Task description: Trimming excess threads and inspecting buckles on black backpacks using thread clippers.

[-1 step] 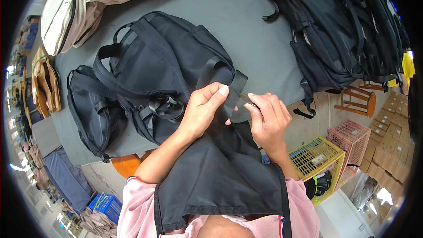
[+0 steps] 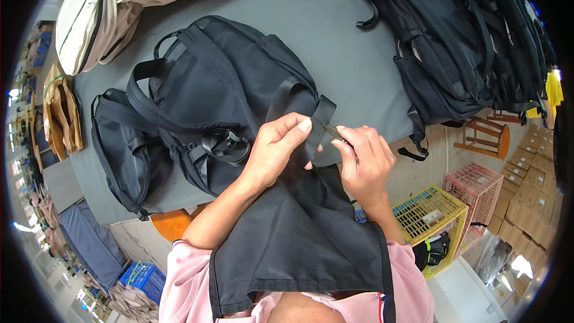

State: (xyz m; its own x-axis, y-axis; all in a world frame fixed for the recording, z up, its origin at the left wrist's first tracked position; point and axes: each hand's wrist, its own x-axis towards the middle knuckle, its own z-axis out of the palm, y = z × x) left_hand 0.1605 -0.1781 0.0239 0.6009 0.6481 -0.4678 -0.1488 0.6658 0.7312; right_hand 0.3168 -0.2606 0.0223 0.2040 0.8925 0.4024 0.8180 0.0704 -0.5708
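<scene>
A black backpack [image 2: 209, 66] lies on the grey table in front of me, its straps loose. My left hand [image 2: 276, 149] pinches a flat black webbing strap [image 2: 323, 111] of that bag between thumb and fingers. Close by on the right, my right hand [image 2: 366, 161] is closed round a small pointed metal tool [image 2: 330, 130], probably thread snips. Its tip reaches the strap's edge; most of the tool is hidden in my fingers. A black apron [image 2: 299, 233] covers my front below both hands.
Cream bags [image 2: 89, 18] sit at the far left of the table [image 2: 335, 30], and several black backpacks [image 2: 442, 42] lean together at the right. Beyond the right edge stand a wooden stool [image 2: 487, 137], a yellow crate [image 2: 427, 212], a pink crate [image 2: 475, 185] and stacked cartons [image 2: 529, 185].
</scene>
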